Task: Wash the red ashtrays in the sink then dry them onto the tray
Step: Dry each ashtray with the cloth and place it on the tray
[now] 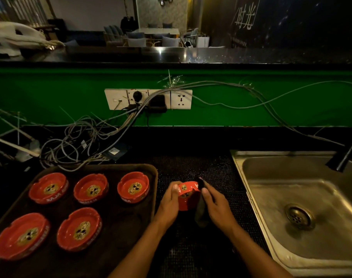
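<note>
I hold a red ashtray (187, 194) tilted over the black mesh mat (211, 169), between the tray and the sink. My left hand (170, 203) grips its left side. My right hand (215, 205) holds a dark cloth (201, 214) against the ashtray's right side. On the dark brown tray (118, 237) at the left, several red ashtrays sit upright, among them one at the back right (134, 186) and one at the front left (21, 235). The steel sink (303, 207) at the right holds no ashtray.
A black faucet (345, 155) leans over the sink's far right corner. Behind the tray lies a tangle of grey cables (80, 145) under a wall socket strip (149, 99) on the green backsplash. A raised dark bar counter runs along the back.
</note>
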